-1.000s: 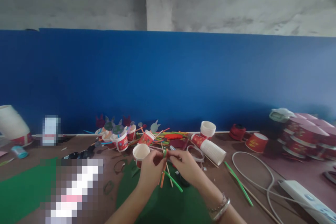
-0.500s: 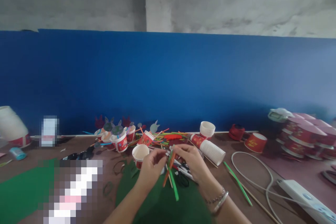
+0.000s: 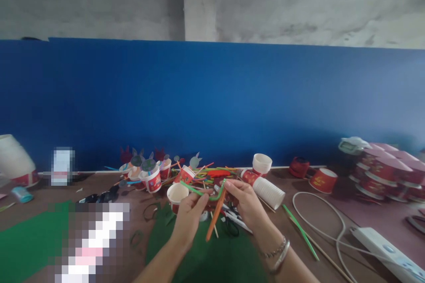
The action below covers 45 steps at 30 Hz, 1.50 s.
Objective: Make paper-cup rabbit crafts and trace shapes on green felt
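Between my hands runs a bent green straw (image 3: 195, 189), its long end pointing up and to the left. The fingers of my left hand (image 3: 191, 212) are closed on its middle part. My right hand (image 3: 244, 199) pinches its other end together with the top of an orange straw (image 3: 215, 219), which hangs down at a slant. Exactly how the two straws meet is hidden by the fingertips. A white-rimmed paper cup (image 3: 177, 192) stands just beyond my left hand. Black-handled scissors (image 3: 231, 226) lie under my right hand on a green mat (image 3: 212, 258).
Decorated red paper cups (image 3: 152, 179) and loose coloured straws (image 3: 219, 172) lie at the back. Stacked cups (image 3: 268, 192) lie right of centre. At the right are another green straw (image 3: 303, 234), a white cable (image 3: 338, 212), a power strip (image 3: 392, 247) and piled cups (image 3: 381, 170).
The green straw, which hung down beside the orange one, has swung up to the left and is now bent between my hands. The orange straw still hangs down.
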Tool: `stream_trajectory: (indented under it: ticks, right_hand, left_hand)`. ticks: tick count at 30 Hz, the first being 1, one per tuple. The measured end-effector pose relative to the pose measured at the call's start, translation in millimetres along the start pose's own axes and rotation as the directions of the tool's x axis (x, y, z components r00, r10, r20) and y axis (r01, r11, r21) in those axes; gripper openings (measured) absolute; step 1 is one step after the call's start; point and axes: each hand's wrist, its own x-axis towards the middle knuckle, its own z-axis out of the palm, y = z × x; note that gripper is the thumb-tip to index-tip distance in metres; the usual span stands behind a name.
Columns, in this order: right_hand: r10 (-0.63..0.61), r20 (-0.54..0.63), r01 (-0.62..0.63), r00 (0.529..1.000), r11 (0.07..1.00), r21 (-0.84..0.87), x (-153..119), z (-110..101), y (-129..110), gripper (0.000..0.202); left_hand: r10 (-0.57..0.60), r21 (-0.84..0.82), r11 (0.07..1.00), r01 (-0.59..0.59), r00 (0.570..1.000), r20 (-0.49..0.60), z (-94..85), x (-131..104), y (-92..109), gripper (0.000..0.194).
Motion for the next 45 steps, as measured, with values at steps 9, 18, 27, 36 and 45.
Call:
stream_trajectory:
  ticks: [9,18,27,36,45]
  right_hand:
    - [0.004,0.124,0.032,0.992,0.956,-0.293,0.4,-4.7,-1.4,0.030]
    - [-0.108,0.174,0.182,0.979,0.847,-0.500,-0.2,2.3,3.4,0.026]
    - [-0.080,0.176,0.192,0.981,0.504,-0.842,-12.8,9.5,8.8,0.024]
    - [0.119,0.161,0.042,0.980,0.662,-0.748,-2.5,-16.6,-12.5,0.017]
    - [0.151,0.129,-0.082,0.980,0.899,-0.429,2.1,-8.2,-2.3,0.032]
  left_hand:
    - [0.003,0.345,0.935,-0.080,0.976,0.217,-8.7,3.6,11.7,0.034]
    - [-0.045,0.259,0.965,-0.047,0.940,0.338,-2.8,1.2,7.0,0.028]
    - [-0.095,0.021,0.995,0.097,0.991,-0.094,-9.2,10.7,5.4,0.044]
    - [-0.146,0.165,0.978,0.127,0.983,0.109,-21.6,13.5,14.4,0.034]
    - [-0.291,0.267,0.944,0.194,0.873,0.393,-13.3,3.6,14.3,0.029]
